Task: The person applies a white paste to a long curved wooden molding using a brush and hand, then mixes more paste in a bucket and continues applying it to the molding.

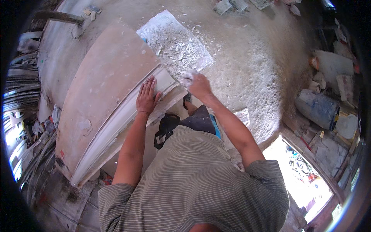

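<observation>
My left hand (147, 95) lies flat, fingers stretched out, on a long white plaster moulding (112, 130). The moulding runs along the edge of a big tan tabletop (102, 73) and has stepped ridges along its length. Beyond the moulding's far end, my right hand (201, 87) is closed around a whitish, crumpled-looking piece (188, 79). That piece is slightly blurred, and I cannot make out its kind. Just past it on the floor is a pale sheet (154, 25) strewn with broken white plaster scraps (179, 48).
A dusty blue drum (315, 109) lies among clutter on the right, near a bright doorway (299, 166). Stacked curved strips (23, 83) line the left side. A black bag (167, 127) hangs beside the tabletop edge. Several grey blocks (237, 4) rest at the far side.
</observation>
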Available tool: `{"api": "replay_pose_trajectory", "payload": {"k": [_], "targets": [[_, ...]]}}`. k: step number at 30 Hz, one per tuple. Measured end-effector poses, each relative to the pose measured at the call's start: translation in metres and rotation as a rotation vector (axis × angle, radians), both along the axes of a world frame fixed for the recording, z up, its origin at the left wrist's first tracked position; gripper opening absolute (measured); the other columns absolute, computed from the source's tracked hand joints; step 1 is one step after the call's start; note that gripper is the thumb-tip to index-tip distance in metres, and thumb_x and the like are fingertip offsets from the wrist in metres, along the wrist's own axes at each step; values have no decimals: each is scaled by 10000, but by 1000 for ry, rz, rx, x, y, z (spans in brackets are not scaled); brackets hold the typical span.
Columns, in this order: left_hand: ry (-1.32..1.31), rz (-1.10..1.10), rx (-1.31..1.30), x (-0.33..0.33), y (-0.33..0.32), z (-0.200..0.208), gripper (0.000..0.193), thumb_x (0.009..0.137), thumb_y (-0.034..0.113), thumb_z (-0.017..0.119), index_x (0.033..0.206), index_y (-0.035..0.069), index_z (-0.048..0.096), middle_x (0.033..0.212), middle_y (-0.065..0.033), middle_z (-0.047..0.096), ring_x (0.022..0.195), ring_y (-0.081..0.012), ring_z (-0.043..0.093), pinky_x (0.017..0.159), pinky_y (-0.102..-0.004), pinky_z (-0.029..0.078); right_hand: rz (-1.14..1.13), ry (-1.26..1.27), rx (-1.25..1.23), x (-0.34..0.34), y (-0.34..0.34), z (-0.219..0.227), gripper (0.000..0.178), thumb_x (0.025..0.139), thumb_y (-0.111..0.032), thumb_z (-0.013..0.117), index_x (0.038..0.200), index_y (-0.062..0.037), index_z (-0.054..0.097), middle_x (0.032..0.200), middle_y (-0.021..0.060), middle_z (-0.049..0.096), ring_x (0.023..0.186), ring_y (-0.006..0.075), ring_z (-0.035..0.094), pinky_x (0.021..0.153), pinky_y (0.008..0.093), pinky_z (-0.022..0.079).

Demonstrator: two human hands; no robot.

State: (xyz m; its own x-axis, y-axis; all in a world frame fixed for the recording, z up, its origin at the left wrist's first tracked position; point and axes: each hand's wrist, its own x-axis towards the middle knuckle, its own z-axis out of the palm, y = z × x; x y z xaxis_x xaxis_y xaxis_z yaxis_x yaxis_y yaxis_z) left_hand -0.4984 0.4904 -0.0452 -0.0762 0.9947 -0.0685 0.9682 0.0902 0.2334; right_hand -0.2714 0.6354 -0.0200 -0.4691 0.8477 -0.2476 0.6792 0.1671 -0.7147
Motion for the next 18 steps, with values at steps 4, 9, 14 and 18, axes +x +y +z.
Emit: {"api": "replay_pose_trajectory", "payload": {"k": [4,9,14,18], "targets": [[-18,-7,36,0,1,2,644,944,406,551,1467,79,364,1561,-64,312,1429,-225,314,1178,-394,254,83,-48,52,1,7,16,271,851,-325,630,978,-94,695,916,203,680,893,410,647,812,500,515],[-21,2,47,-1,-4,0,637,942,403,556,1459,77,377,1555,-65,325,1414,-229,341,1170,-394,272,76,-68,119,-23,21,-6,244,838,-276,658,965,-74,707,914,181,685,881,378,655,794,461,517],[-99,0,147,-1,-6,10,582,940,398,568,1412,82,439,1508,-77,396,1382,-245,393,1142,-390,319,101,0,27,-17,20,-9,233,822,-233,687,972,-61,730,919,181,704,869,333,686,791,411,528],[-599,170,339,-18,-11,-12,404,945,366,579,1216,68,592,1332,-105,575,1255,-264,535,1052,-389,429,75,-151,61,-29,37,-74,285,799,-246,724,1008,-52,734,939,193,713,878,296,700,812,364,528]]}}
